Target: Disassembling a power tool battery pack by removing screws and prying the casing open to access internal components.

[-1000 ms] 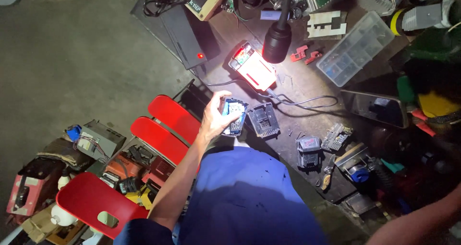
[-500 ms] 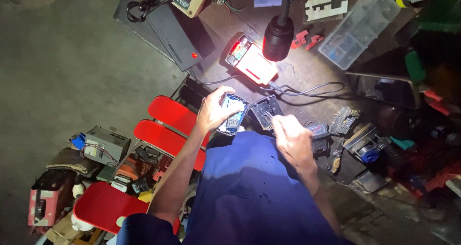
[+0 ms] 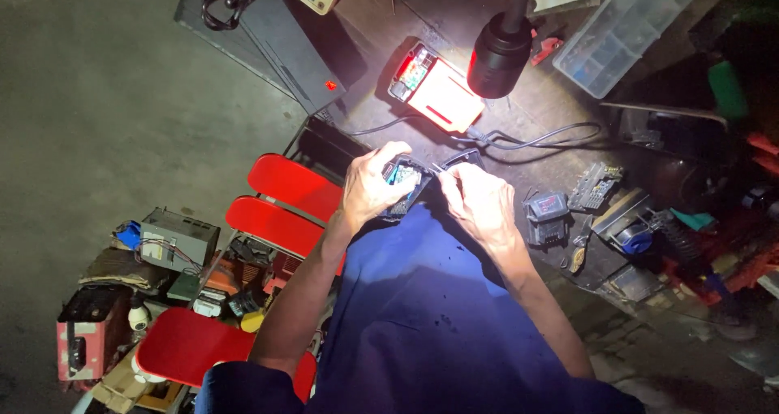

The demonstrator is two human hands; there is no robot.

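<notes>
— What's in hand? 
— The left hand [image 3: 369, 188] grips a small dark battery pack [image 3: 403, 185] with its blue-green insides showing, right at the desk [image 3: 560, 122] edge; the right hand [image 3: 479, 207] pinches a thin metal tool [image 3: 442, 171] just beside it. 
— Advice? 
— Keep the pack steady under the lamp [image 3: 501, 49] and probe lightly. The tool's tip is too small and glare-washed to make out.
</notes>
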